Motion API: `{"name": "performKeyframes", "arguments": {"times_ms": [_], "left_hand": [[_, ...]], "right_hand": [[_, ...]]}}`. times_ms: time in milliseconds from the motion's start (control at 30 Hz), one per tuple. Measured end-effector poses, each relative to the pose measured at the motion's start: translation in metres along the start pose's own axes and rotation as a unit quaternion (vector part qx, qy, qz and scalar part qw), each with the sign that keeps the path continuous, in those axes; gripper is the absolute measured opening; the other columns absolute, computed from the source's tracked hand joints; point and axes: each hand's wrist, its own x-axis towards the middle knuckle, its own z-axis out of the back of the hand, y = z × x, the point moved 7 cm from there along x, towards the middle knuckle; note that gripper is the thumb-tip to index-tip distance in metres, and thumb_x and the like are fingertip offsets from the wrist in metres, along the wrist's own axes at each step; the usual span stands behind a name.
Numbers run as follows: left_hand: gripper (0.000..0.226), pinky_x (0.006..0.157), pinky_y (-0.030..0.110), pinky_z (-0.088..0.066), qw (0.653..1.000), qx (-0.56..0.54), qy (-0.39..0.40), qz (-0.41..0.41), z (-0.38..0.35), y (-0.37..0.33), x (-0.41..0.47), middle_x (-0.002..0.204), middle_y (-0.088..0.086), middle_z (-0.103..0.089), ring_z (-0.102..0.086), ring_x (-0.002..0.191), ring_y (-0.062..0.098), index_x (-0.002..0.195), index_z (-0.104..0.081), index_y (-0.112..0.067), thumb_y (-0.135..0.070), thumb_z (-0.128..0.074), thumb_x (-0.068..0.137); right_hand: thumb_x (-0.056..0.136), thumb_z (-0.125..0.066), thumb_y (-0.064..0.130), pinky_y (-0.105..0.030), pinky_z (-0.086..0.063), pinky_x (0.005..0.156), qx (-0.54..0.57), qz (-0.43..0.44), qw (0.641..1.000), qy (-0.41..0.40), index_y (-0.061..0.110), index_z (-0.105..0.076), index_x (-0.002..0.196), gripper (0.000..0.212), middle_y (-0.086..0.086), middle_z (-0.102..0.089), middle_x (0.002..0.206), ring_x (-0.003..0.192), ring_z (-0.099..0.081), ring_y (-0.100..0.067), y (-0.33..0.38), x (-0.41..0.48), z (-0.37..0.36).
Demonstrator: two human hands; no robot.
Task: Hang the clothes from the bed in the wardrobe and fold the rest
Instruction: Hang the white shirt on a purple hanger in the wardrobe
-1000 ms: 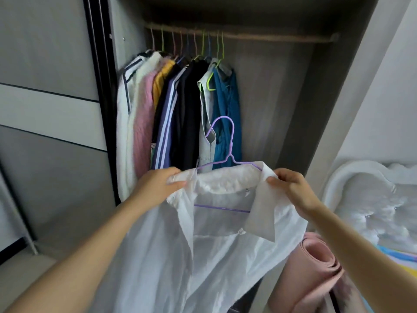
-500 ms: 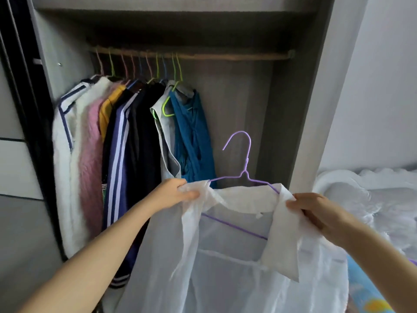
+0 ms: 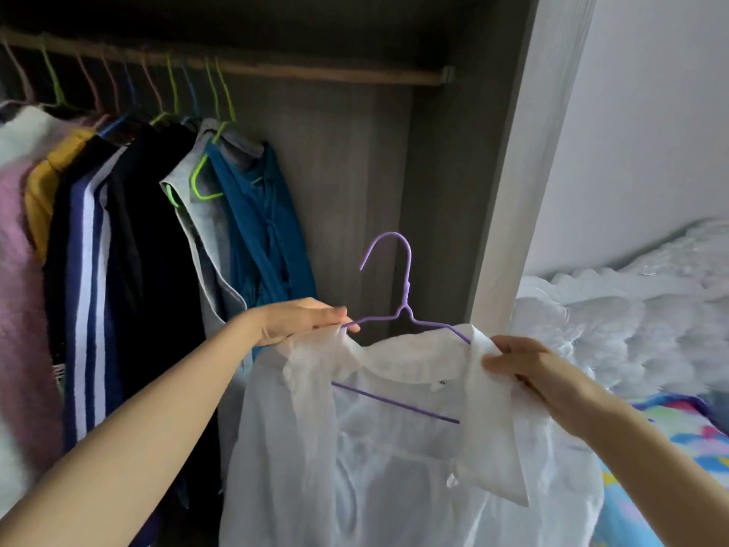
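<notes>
Pinched at both shoulders by left hand [image 3: 300,321] and right hand [image 3: 520,369], lower centre: white shirt [image 3: 394,448] on purple hanger [image 3: 403,305], hook upright, well below bare rod [image 3: 335,73] at upper centre.

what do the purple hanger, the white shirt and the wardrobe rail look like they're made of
Purple hanger: thin bent wire, probably metal under a matte coloured coating. White shirt: thin, semi-sheer woven cloth, judging by soft folds and faint see-through. Rail: looks like matte brown wood, slightly rough.
</notes>
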Motion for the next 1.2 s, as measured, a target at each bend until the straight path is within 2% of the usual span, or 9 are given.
{"name": "performKeyframes", "arguments": {"times_ms": [100,200,267,333,433,733,1000,1100,1200], "left_hand": [[0.074,0.087,0.033,-0.049,0.991,-0.072,0.084,0.07,-0.004,0.001,0.017,0.108,0.011,-0.068,-0.065,0.098,0.021,0.116,-0.061,-0.017,-0.067,-0.016,0.087],[0.039,0.073,0.027,-0.051,0.985,0.051,0.155,0.063,-0.016,-0.005,0.025,0.079,-0.005,-0.069,-0.063,0.075,0.014,0.075,-0.071,-0.022,-0.045,-0.046,0.094],[0.029,0.066,0.022,-0.051,0.978,0.074,0.187,0.054,-0.019,-0.007,0.026,0.071,-0.007,-0.069,-0.064,0.066,0.008,0.067,-0.072,-0.021,-0.04,-0.06,0.086],[0.026,0.067,0.024,-0.052,0.982,0.005,0.184,0.042,-0.012,-0.01,0.031,0.074,-0.001,-0.07,-0.065,0.067,0.01,0.077,-0.073,-0.014,-0.032,-0.058,0.088],[0.032,0.083,0.035,-0.053,0.971,-0.14,0.184,0.063,0.0,-0.011,0.039,0.1,0.011,-0.07,-0.066,0.088,0.021,0.1,-0.073,-0.006,-0.029,-0.059,0.083],[0.027,0.086,0.033,-0.053,0.92,-0.039,0.389,0.024,-0.041,0.001,0.023,0.115,0.008,-0.064,-0.062,0.101,0.02,0.118,-0.063,-0.012,-0.019,-0.057,0.093],[0.024,0.068,0.028,-0.055,0.937,-0.053,0.342,-0.035,0.006,0.005,0.005,0.095,0.004,-0.071,-0.067,0.08,0.016,0.099,-0.073,-0.017,-0.011,-0.063,0.078],[0.035,0.075,0.034,-0.057,0.939,-0.198,0.276,-0.05,0.021,-0.003,0.006,0.112,0.012,-0.067,-0.067,0.093,0.025,0.111,-0.068,-0.013,-0.008,-0.061,0.077],[0.043,0.074,0.031,-0.057,0.955,-0.202,0.21,-0.056,0.032,-0.004,0.004,0.115,0.016,-0.064,-0.065,0.094,0.025,0.116,-0.061,-0.009,-0.013,-0.062,0.073]], "right_hand": [[0.084,-0.053,-0.001,-0.029,-0.034,0.059,-0.018,0.024,0.999,-0.037,-0.009,-0.058,0.091,0.012,-0.014,-0.054,0.077,0.072,-0.05,-0.026,0.005,-0.002,0.003],[0.079,-0.058,0.004,-0.03,-0.033,0.062,-0.01,0.032,0.996,-0.086,-0.008,-0.06,0.092,0.018,-0.014,-0.052,0.078,0.074,-0.049,-0.026,0.01,-0.007,-0.002],[0.068,-0.064,0.012,-0.027,-0.033,0.058,0.001,0.035,0.993,-0.111,-0.009,-0.059,0.087,0.029,-0.013,-0.051,0.075,0.07,-0.047,-0.025,0.013,-0.011,-0.008],[0.07,-0.065,0.019,-0.023,-0.035,0.052,0.048,0.022,0.987,-0.153,-0.01,-0.058,0.071,0.03,-0.01,-0.051,0.066,0.063,-0.047,-0.023,0.011,-0.014,-0.011],[0.089,-0.054,0.033,-0.017,-0.035,0.041,0.065,0.003,0.981,-0.184,0.014,-0.062,0.047,0.047,-0.001,-0.049,0.048,0.043,-0.046,-0.011,0.003,-0.019,-0.018],[0.089,-0.057,0.028,-0.013,-0.039,0.042,0.003,0.044,0.965,-0.258,0.021,-0.068,0.048,0.043,0.007,-0.057,0.046,0.042,-0.052,-0.003,-0.003,-0.041,-0.039],[0.095,-0.05,0.028,-0.02,-0.048,0.049,0.061,0.021,0.95,-0.306,0.026,-0.073,0.064,0.039,0.004,-0.067,0.06,0.053,-0.063,-0.006,-0.005,-0.045,-0.035],[0.095,-0.05,0.028,-0.027,-0.049,0.055,0.107,-0.004,0.935,-0.338,0.016,-0.07,0.065,0.038,0.0,-0.066,0.058,0.054,-0.063,-0.013,-0.01,-0.04,-0.034],[0.093,-0.052,0.031,-0.03,-0.044,0.057,0.12,-0.028,0.914,-0.386,0.014,-0.06,0.075,0.026,-0.003,-0.064,0.059,0.06,-0.058,-0.018,-0.01,-0.04,-0.034]]}}
